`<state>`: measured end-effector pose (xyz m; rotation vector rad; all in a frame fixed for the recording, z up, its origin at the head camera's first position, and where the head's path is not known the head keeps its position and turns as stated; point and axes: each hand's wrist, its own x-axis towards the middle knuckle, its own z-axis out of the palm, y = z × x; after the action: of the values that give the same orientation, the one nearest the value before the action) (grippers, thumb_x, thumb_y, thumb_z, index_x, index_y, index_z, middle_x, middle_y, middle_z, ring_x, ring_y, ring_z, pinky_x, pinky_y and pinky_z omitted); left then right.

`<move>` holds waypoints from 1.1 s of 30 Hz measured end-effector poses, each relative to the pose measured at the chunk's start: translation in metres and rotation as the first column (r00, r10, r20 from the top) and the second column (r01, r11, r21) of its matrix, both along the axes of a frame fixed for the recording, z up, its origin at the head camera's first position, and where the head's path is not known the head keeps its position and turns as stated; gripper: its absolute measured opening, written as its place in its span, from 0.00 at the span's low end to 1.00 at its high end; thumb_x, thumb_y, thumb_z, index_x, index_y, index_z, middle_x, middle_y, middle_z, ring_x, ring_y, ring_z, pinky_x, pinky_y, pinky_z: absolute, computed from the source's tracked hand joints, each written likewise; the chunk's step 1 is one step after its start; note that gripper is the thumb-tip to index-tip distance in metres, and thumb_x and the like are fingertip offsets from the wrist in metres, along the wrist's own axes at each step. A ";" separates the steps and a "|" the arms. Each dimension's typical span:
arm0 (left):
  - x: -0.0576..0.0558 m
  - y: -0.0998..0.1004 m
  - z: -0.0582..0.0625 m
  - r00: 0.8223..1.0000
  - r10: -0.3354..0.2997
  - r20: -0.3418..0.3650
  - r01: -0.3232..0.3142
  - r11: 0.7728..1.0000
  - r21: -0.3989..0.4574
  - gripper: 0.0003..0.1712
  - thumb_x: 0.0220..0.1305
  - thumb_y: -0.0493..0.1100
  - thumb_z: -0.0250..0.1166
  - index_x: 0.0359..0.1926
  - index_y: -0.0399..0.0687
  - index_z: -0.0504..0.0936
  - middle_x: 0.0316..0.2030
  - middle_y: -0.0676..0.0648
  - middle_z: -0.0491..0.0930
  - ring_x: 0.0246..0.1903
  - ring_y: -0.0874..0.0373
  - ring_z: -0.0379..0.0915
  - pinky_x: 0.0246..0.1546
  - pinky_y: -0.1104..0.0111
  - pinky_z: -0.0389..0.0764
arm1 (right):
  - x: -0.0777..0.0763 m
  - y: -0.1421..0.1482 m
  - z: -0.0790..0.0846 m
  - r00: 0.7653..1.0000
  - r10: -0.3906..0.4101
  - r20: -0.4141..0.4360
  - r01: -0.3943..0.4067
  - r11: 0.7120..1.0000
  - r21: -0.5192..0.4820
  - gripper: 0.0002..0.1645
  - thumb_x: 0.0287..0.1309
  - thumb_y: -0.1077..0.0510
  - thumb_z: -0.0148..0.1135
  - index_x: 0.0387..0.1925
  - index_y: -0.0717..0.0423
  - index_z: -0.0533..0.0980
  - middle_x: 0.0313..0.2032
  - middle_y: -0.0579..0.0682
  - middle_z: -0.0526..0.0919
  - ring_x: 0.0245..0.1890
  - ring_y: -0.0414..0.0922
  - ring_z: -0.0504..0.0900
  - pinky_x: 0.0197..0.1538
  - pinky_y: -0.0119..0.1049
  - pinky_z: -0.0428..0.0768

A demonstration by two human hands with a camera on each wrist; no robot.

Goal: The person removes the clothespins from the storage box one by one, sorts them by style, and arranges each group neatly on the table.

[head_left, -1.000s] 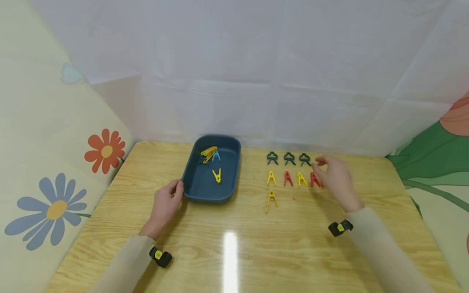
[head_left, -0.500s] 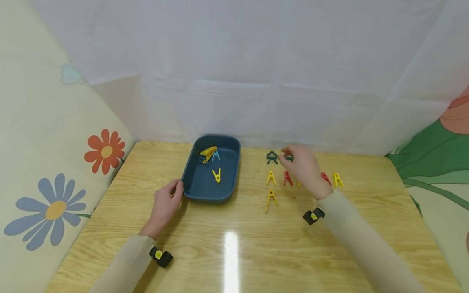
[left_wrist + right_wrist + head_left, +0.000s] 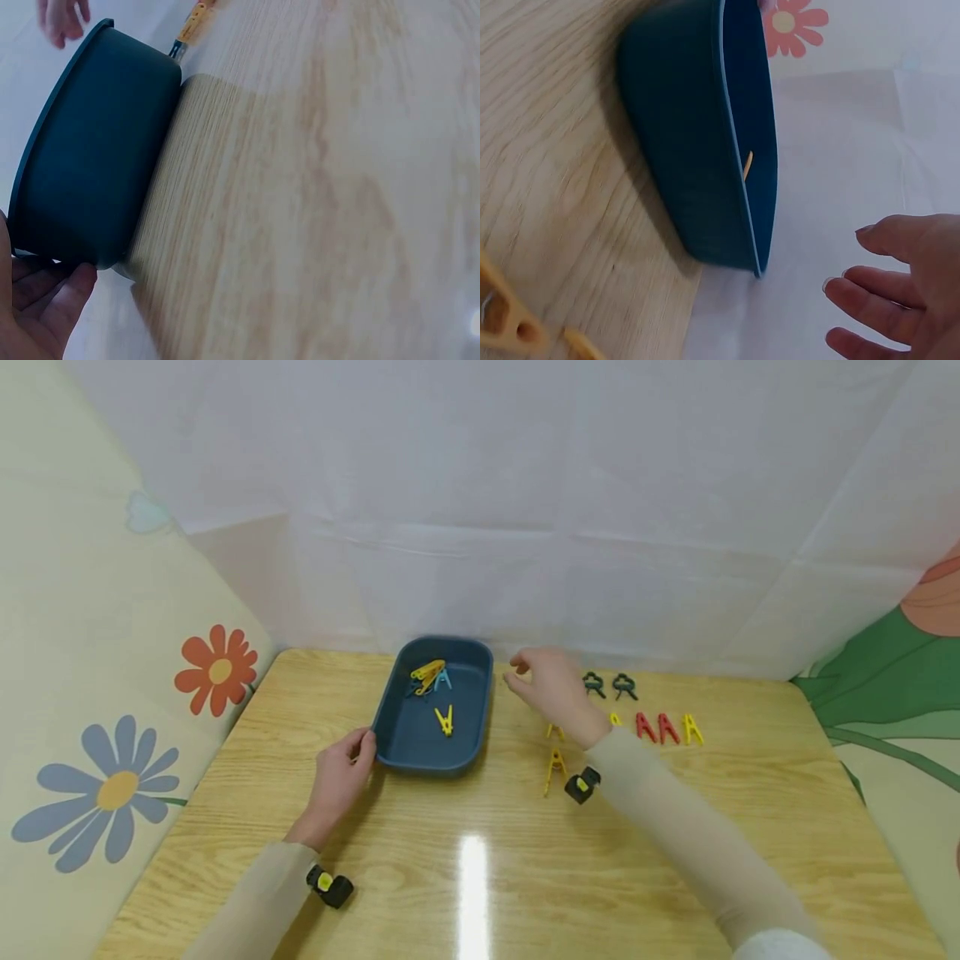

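Note:
My left hand (image 3: pixel 343 781) grips the front left corner of the dark blue plastic tray (image 3: pixel 486 714), its fingers (image 3: pixel 71 304) against the wall below the rim. Several clips lie inside, including a yellow clip (image 3: pixel 445 720), a light blue clip (image 3: pixel 443 679) and a yellow pile (image 3: pixel 427 675). Just right of the tray, my right hand (image 3: pixel 553 689) hovers over the table with fingers loosely bent and nothing between them, as the right wrist view shows. Beneath and beyond it lie rows of clips: dark green clips (image 3: pixel 624 686), red clips (image 3: pixel 644 727), and a yellow clip (image 3: pixel 692 728).
A larger yellow clip (image 3: pixel 556 767) lies nearer me, by the right wrist camera. My right hand and forearm cover part of the clip rows. White sheeting (image 3: pixel 480 527) hangs along the back edge of the wooden table (image 3: pixel 390 877).
My right hand has swept left from the right end of the clip rows to beside the tray, uncovering the red clips and the rightmost yellow clip. My left hand and the tray have stayed put.

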<state>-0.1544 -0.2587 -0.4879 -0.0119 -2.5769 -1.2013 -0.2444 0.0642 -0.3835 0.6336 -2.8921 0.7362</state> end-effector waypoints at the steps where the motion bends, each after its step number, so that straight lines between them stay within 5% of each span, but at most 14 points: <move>1: 0.000 0.000 0.000 1.000 0.001 -0.001 -0.001 1.000 -0.002 0.19 0.80 0.40 0.54 0.54 0.31 0.85 0.42 0.34 0.88 0.46 0.43 0.84 0.44 0.63 0.85 | -0.001 -0.006 0.000 1.000 0.009 0.005 -0.009 1.000 0.004 0.19 0.73 0.50 0.64 0.54 0.59 0.84 0.48 0.54 0.89 0.48 0.51 0.86 0.53 0.46 0.83; 7: 0.000 -0.001 0.000 1.000 -0.006 -0.014 0.006 1.000 -0.002 0.19 0.80 0.40 0.54 0.54 0.30 0.85 0.44 0.33 0.88 0.46 0.42 0.85 0.44 0.59 0.85 | -0.006 -0.042 -0.002 0.997 0.073 0.008 -0.073 0.996 0.052 0.19 0.72 0.49 0.65 0.53 0.58 0.84 0.47 0.52 0.89 0.47 0.47 0.86 0.51 0.42 0.83; 13: 0.000 -0.002 0.000 1.000 0.002 -0.009 -0.002 1.000 0.000 0.18 0.80 0.40 0.54 0.53 0.32 0.86 0.40 0.36 0.88 0.42 0.50 0.84 0.40 0.81 0.77 | -0.013 -0.073 -0.016 0.987 0.128 0.098 -0.137 0.987 0.090 0.19 0.73 0.47 0.64 0.54 0.56 0.84 0.44 0.49 0.88 0.45 0.45 0.82 0.48 0.38 0.81; 18: 0.000 -0.001 0.000 1.000 0.001 -0.008 -0.001 1.000 0.008 0.17 0.79 0.40 0.55 0.52 0.33 0.86 0.38 0.38 0.88 0.40 0.56 0.82 0.39 0.85 0.73 | -0.018 -0.089 -0.028 0.980 0.158 0.123 -0.174 0.976 0.130 0.18 0.73 0.46 0.64 0.52 0.53 0.85 0.41 0.46 0.87 0.42 0.45 0.79 0.45 0.37 0.80; 26: 0.000 0.000 -0.002 1.000 -0.006 -0.018 0.006 1.000 0.010 0.17 0.79 0.40 0.55 0.52 0.34 0.87 0.41 0.37 0.89 0.43 0.49 0.84 0.40 0.81 0.77 | -0.025 -0.107 -0.045 0.984 0.145 0.106 -0.174 0.917 0.358 0.16 0.71 0.41 0.65 0.41 0.48 0.86 0.36 0.44 0.87 0.45 0.48 0.80 0.55 0.42 0.78; 30: 0.000 0.000 -0.002 1.000 -0.006 -0.015 0.006 1.000 0.014 0.17 0.80 0.40 0.54 0.53 0.33 0.87 0.42 0.36 0.89 0.44 0.48 0.84 0.43 0.72 0.83 | -0.029 -0.113 -0.051 0.989 0.106 0.107 -0.143 0.880 0.454 0.20 0.71 0.37 0.63 0.33 0.47 0.83 0.34 0.45 0.86 0.51 0.50 0.81 0.66 0.48 0.73; 33: 0.000 -0.001 -0.001 1.000 -0.003 -0.010 0.003 1.000 0.008 0.18 0.80 0.40 0.54 0.53 0.32 0.86 0.42 0.35 0.89 0.45 0.46 0.84 0.44 0.61 0.85 | -0.031 -0.116 -0.053 0.990 0.080 0.119 -0.128 0.873 0.471 0.23 0.71 0.35 0.62 0.28 0.46 0.81 0.35 0.45 0.86 0.51 0.50 0.80 0.64 0.49 0.73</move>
<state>-0.1541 -0.2592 -0.4889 -0.0203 -2.5644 -1.2102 -0.2756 -0.0518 -0.4369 0.8237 -3.1676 0.0395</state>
